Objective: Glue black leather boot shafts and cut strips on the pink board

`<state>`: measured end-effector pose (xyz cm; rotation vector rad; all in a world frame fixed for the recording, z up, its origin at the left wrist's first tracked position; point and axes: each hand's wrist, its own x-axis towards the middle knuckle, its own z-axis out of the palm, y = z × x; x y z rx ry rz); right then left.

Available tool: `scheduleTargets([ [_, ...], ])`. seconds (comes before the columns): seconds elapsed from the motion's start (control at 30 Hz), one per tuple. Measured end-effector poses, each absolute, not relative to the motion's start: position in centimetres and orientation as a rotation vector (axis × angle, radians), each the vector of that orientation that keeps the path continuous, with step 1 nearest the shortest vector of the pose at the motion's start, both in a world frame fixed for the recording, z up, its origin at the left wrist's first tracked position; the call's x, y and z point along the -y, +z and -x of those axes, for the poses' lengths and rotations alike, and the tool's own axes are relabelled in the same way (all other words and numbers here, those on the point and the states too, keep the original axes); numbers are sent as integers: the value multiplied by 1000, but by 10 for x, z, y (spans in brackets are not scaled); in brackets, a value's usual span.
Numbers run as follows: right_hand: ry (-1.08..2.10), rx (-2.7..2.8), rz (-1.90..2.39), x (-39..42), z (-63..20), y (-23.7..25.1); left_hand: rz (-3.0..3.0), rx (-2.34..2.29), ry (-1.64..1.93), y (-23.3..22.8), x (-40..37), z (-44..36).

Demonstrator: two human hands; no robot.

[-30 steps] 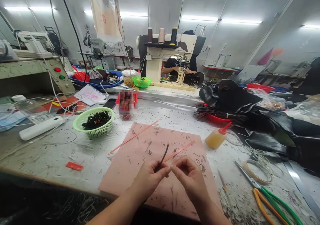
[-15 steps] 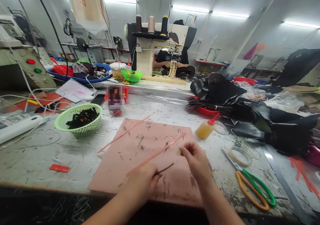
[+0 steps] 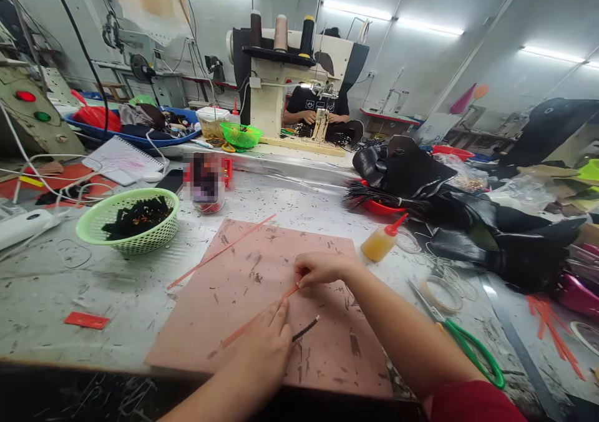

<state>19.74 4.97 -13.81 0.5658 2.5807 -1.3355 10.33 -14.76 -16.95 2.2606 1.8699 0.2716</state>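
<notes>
My left hand [image 3: 264, 350] rests on the pink board [image 3: 224, 297], pinching a short black strip [image 3: 306, 329] and lying over the near end of a thin pink strip [image 3: 255, 318]. My right hand [image 3: 318, 268] pinches the far end of that pink strip, a little above the board. A second long pink strip [image 3: 219, 251] lies slanted across the board's left edge. A glue bottle with a red nozzle [image 3: 384, 241] lies just right of the board.
A green basket of black pieces [image 3: 131, 220] stands at the left, a jar [image 3: 206, 183] behind the board. Scissors with green handles [image 3: 463, 341] and tape rings [image 3: 440, 291] lie at right, beside piled black leather [image 3: 491, 228]. Another person sits at a sewing machine [image 3: 299, 78] beyond.
My right hand has moved left along the pink strip and now pinches it close to my left hand. My left hand has settled onto the board with the black strip.
</notes>
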Motion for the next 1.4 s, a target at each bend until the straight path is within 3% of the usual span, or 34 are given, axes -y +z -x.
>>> scheduleTargets([
  [0.43,-974,-3140,-765,-26,-222,-172,-2479,-1843,95,-181,145,-99],
  [0.73,-617,-3176,-682,-23,-235,-181,-2419,-1896,443,-193,147,-94],
  [0.9,-373,-2999,-1456,-10,-282,-167,-2561,-1856,593,-204,143,-80],
  [1.07,-115,-2363,-2395,18,-387,-169,-2590,-1863,772,-208,135,-71],
  [1.23,-188,-2152,-2533,27,-446,-179,-2550,-1892,798,-204,139,-72],
  [1.33,-283,-2197,-2511,29,-436,-175,-2590,-1894,728,-192,144,-77],
  [1.4,-527,-2296,-2432,34,-412,-167,-2577,-1898,702,-182,146,-83],
])
